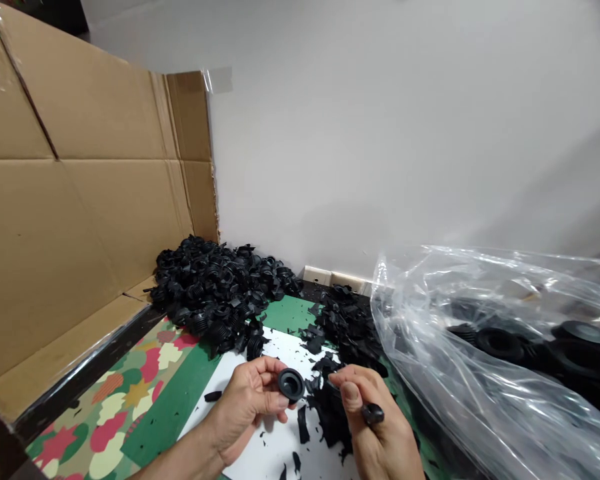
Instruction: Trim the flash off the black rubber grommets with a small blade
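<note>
Taking the black rubber part [291, 385] as the centre of a clock face, with twelve toward the wall [380, 133], we see our left hand [253, 400] reach in from eight o'clock, gripping that part between thumb and fingers with its hollow side facing us. Our right hand [375, 420] sits at four o'clock, near the part but apart from it, curled around a dark-handled tool [373, 414]; the handle's end pokes out past the thumb, and our own fingers hide the working tip.

We count one part in the left hand, one tool in the right and two heaps. The larger heap of ribbed black pieces [225, 287], between ten and eleven o'clock, holds too many to count; so does the pile of black scraps [347, 327] at two o'clock, partly covered by our right hand.

Below lies a white sheet [283, 343] with loose shavings, over green paper [290, 313]. A patterned sheet [105, 413] spreads at nine, on the dark counter [93, 375]. Cardboard [90, 167] stands tall at ten. A clear plastic bag [410, 320] bulges at three, its glare blurring the round black parts [500, 343] inside.
</note>
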Available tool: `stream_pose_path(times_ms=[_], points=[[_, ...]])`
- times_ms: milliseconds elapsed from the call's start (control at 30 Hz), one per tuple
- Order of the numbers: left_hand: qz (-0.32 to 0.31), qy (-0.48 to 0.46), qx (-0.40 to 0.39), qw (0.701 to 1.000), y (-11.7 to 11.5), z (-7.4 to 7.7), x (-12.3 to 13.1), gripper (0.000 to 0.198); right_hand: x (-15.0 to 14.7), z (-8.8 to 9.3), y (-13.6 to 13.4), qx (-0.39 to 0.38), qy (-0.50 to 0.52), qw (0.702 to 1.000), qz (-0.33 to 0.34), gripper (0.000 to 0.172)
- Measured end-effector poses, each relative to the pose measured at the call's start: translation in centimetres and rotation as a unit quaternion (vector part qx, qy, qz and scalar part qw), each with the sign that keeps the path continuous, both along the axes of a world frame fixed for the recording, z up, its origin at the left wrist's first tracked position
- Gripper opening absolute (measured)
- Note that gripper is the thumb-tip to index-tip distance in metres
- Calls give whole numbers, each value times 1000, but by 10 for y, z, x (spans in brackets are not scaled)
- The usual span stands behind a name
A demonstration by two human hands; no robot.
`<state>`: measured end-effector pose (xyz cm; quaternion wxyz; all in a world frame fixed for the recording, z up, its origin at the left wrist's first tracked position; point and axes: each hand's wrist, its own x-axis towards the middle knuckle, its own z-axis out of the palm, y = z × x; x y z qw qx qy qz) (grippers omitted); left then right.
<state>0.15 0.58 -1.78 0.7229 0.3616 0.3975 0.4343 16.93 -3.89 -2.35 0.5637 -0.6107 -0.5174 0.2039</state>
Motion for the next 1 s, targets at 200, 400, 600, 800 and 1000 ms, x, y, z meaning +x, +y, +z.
stream_pose_path(times_ms=[200,400,600,800,1000], points=[[4,9,3,1000,-1,-1,-1,33,-2,-2,-3,-70,12,997,5,51],[8,38,24,999,-3,-2,0,35,-7,-6,-1,-62,60,996,22,37],[8,130,66,989,-6,1,2,36,-14,-15,1,-147,172,971,71,37],[-9,174,136,975,-8,5,3,34,-23,-21,1,-167,214,956,109,35],[0,157,148,976,-11,6,6,32,-25,-26,1,-173,285,935,124,34]])
